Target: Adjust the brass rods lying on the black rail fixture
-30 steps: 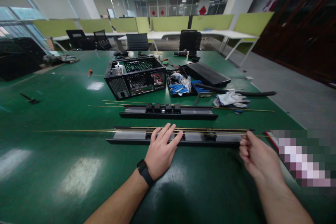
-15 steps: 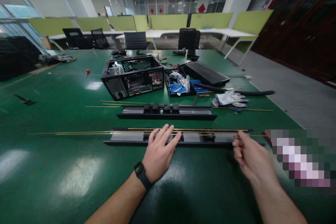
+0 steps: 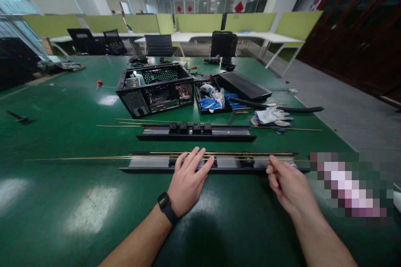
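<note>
Along a black-edged metal channel (image 3: 138, 170) with a pale inside, thin brass-coloured rods (image 3: 78, 158) run lengthwise and stick out past its left end. My left hand (image 3: 187, 183), with a black watch at the wrist, lies over the middle of the channel, fingers spread across the rods. Part of the black blocks inside is hidden beneath it. Near the channel's right end, my right hand (image 3: 290, 183) pinches a rod between thumb and forefinger. Another black block (image 3: 247, 159) sits in the channel between the two hands.
Behind lies a second channel (image 3: 194, 137) with several black blocks and rods. Farther back are a black computer case (image 3: 156, 91), a tray (image 3: 213, 111) with blue-white gloves, white gloves (image 3: 272, 116) and a black lid (image 3: 242, 84). A pixelated patch covers something at right.
My right hand has moved left along the channel, and the rod tips at the far left reach a little farther out. My left hand stays spread in the same place on the channel.
</note>
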A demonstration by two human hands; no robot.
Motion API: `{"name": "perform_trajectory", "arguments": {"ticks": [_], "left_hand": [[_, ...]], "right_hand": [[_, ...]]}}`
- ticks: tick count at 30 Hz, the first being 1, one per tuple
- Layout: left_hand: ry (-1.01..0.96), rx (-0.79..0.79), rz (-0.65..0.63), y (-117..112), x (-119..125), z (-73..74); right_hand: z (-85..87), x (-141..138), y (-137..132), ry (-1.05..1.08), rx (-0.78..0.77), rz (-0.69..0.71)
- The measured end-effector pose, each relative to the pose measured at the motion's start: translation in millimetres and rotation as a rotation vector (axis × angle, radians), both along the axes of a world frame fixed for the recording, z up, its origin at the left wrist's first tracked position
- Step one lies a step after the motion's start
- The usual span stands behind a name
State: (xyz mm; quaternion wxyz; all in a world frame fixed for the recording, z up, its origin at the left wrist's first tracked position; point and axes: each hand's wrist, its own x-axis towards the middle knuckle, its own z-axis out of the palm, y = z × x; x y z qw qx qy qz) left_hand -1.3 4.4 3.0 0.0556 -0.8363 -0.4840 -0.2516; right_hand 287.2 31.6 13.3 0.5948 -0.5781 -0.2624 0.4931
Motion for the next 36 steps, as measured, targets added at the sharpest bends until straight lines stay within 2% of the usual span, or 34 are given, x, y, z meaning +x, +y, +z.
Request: {"name": "perform_trajectory", "arguments": {"ticks": [10, 17, 23, 36], "left_hand": [[0.002, -0.009, 0.002, 1, 0, 1.1], [0.006, 0.000, 0.011, 0, 1, 1.7], [0.003, -0.006, 0.005, 1, 1, 1.6], [-0.002, -0.008, 0.008, 1, 0, 1.8]], "right_hand": [[-0.7, 14, 4, 0.026, 0.002, -0.120], [0.6, 6, 1, -0.031, -0.024, -0.033], [-3.2, 14, 3, 0.010, 0.015, -0.105], [-0.6, 12, 2, -0.003, 0.011, -0.090]]}}
